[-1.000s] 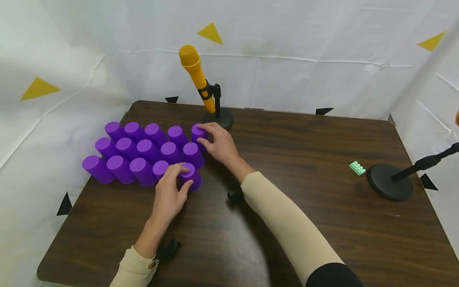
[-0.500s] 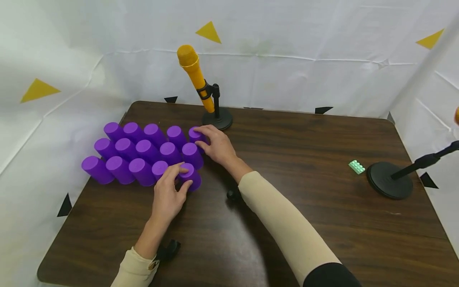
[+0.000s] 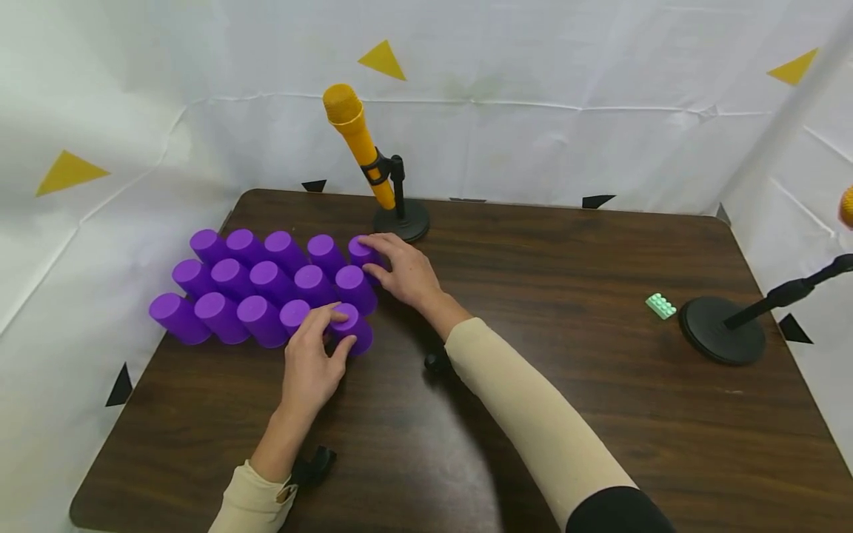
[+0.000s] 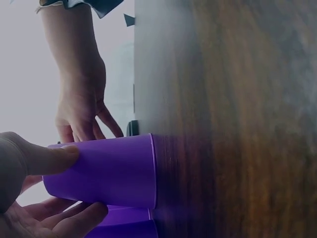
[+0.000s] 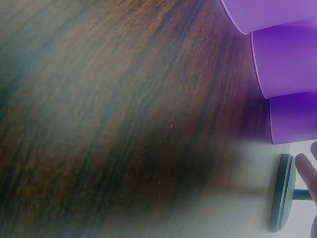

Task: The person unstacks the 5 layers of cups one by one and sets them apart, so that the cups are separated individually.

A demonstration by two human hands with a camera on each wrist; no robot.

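Several purple cups stand upside down in three rows on the left of the table in the head view. With thumb and fingers my left hand (image 3: pixel 312 370) holds the cup at the right end of the front row (image 3: pixel 360 334); the left wrist view shows this cup (image 4: pixel 109 173) side on, its rim on the wood. My right hand (image 3: pixel 409 274) grips the cup at the right end of the back row (image 3: pixel 362 249), partly hidden by the fingers. Between the hands stands the middle row's end cup (image 3: pixel 356 290). Fingers (image 5: pixel 307 173) of the right hand show at the right wrist view's edge.
A yellow microphone (image 3: pixel 360 144) leans in a black stand (image 3: pixel 403 220) behind the right hand. Farther right lie a mint-green toy brick (image 3: pixel 660 306) and another stand's round base (image 3: pixel 723 331). White sheeting (image 3: pixel 533 133) surrounds the brown wooden table (image 3: pixel 566 311).
My right hand has shifted the back row's end cup slightly left, nearer its neighbour. My left hand keeps its hold on the front cup. The head view has shifted a little.
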